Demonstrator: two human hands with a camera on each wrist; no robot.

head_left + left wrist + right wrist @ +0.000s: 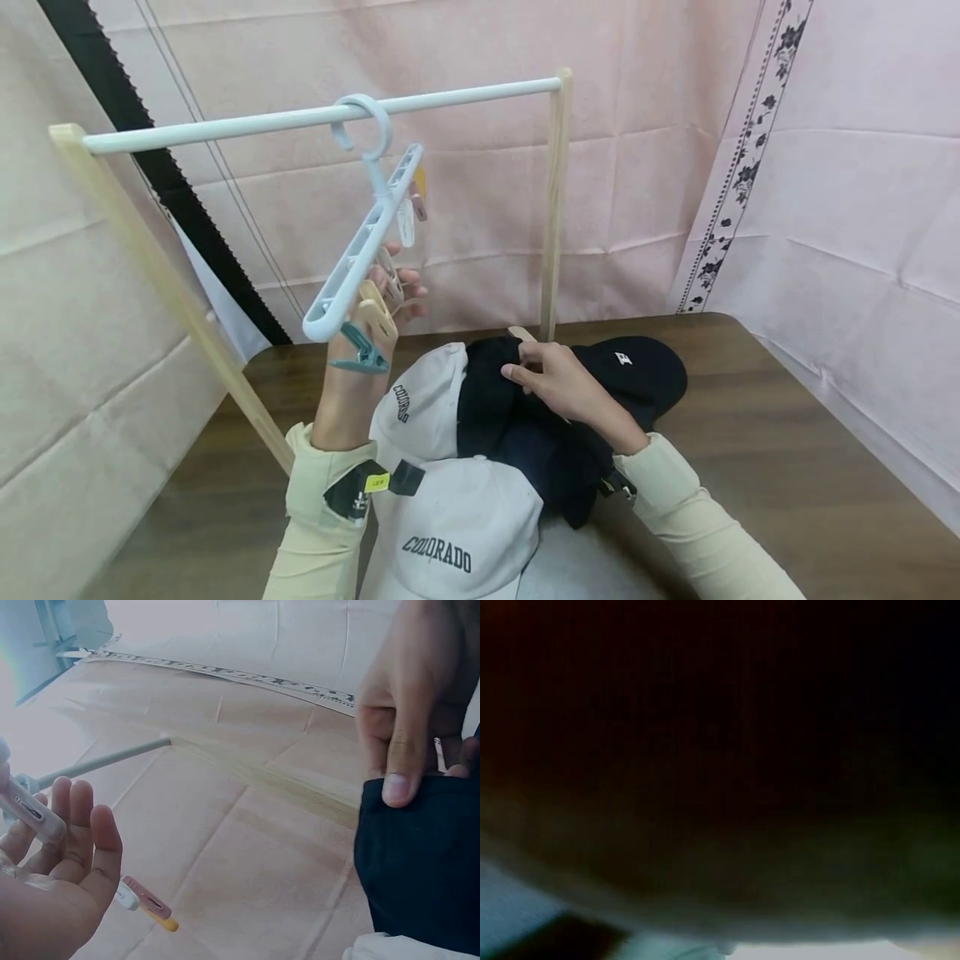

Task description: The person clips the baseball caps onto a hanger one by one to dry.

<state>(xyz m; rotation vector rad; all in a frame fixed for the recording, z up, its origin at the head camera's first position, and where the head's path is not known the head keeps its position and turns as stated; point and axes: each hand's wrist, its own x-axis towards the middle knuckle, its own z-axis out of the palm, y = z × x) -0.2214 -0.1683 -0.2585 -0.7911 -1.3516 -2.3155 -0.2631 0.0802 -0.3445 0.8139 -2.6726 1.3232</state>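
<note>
My left hand (401, 287), raised behind the pale blue hanger (367, 242), pinches a pale clothespin (34, 814) hanging from it; the other fingers are extended. A beige clothespin (377, 310) and a teal clothespin (362, 350) hang at the hanger's near end. To the right, my right hand (558, 379) pinches the edge of a black cap (487, 392) between thumb and fingers. That cap lies against a white cap (423, 400) lettered COLORADO. The right wrist view is almost wholly dark.
The hanger hooks over a white bar (472, 97) on wooden posts (555, 208). White, mauve and yellow clothespins hang at its far end. Another white COLORADO cap (465, 517) sits in front, and a black cap with a small white logo (637, 367) lies right on the wooden table (787, 433).
</note>
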